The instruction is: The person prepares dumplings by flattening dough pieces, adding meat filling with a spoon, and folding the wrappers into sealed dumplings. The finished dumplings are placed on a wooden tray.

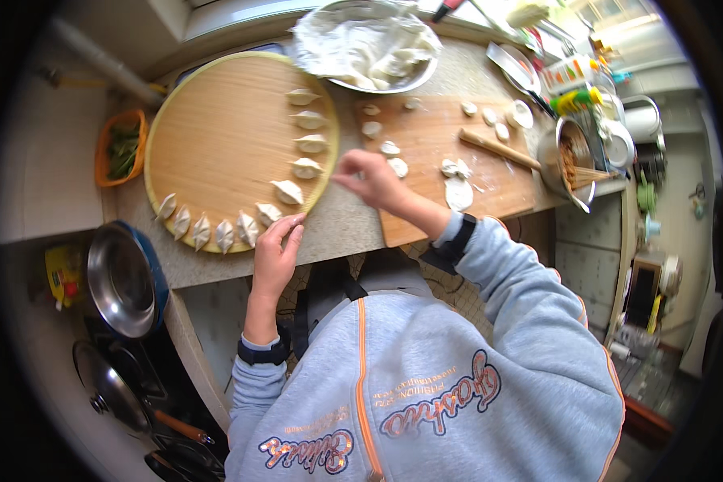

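A round tray with a yellow rim [217, 138] carries several folded dumplings [307, 168] along its right and near edges. My left hand [279, 250] is at the near right rim, its fingertips beside a dumpling [269, 213]; whether they grip the rim is unclear. Between the tray and the wooden board [422, 144], my right hand [367, 178] hovers with thumb and fingers pinched; anything between them is hidden. Dough pieces [397, 167], a flattened dough wrapper [458, 194] and a wooden rolling pin [500, 149] lie on the floured board.
Behind stands a metal bowl [391, 84] covered by a white cloth or plastic. A metal pot of filling [563, 156] with chopsticks is at the board's right. An orange basket of greens [120, 175] and a blue pan [126, 283] are at left. Bottles [575, 101] crowd the back right.
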Tool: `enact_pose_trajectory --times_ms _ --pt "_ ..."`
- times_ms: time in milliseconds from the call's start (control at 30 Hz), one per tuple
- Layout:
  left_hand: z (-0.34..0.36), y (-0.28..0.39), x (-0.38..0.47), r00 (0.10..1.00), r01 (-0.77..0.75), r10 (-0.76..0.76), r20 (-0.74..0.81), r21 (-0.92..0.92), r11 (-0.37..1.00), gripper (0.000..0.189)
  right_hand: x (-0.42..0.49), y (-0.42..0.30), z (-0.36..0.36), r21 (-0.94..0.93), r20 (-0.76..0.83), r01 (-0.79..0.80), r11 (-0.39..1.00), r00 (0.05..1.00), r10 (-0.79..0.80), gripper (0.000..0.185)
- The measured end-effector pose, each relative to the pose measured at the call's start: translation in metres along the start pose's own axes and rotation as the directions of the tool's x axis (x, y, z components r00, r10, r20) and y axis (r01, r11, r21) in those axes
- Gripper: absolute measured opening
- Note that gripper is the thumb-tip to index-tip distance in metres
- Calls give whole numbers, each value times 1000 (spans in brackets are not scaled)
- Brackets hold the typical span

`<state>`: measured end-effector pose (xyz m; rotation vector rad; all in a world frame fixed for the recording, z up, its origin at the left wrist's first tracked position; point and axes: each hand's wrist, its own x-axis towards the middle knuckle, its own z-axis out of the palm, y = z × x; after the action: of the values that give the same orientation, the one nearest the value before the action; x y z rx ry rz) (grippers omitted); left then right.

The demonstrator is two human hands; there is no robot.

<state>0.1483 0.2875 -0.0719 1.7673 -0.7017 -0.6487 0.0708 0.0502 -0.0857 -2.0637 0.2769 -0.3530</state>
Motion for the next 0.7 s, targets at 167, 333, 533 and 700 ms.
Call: enact_pose_trajectory --times_ms 167,333,533,700 --pt "64 22 38 964 -122 109 243 40 992 22 -66 76 -123 56 -364 -399 915 845 391 9" --pt "141 31 59 919 -171 139 368 56 984 20 -107 126 -185 -272 -457 -577 770 782 425 31" --pt "239 29 103 921 -348 261 288 312 884 25 -126 150 -172 -297 -302 -442 846 884 356 32" --pt "300 30 127 912 -407 290 289 558 724 36 -114 156 -176 -241 -293 -390 889 902 317 27"
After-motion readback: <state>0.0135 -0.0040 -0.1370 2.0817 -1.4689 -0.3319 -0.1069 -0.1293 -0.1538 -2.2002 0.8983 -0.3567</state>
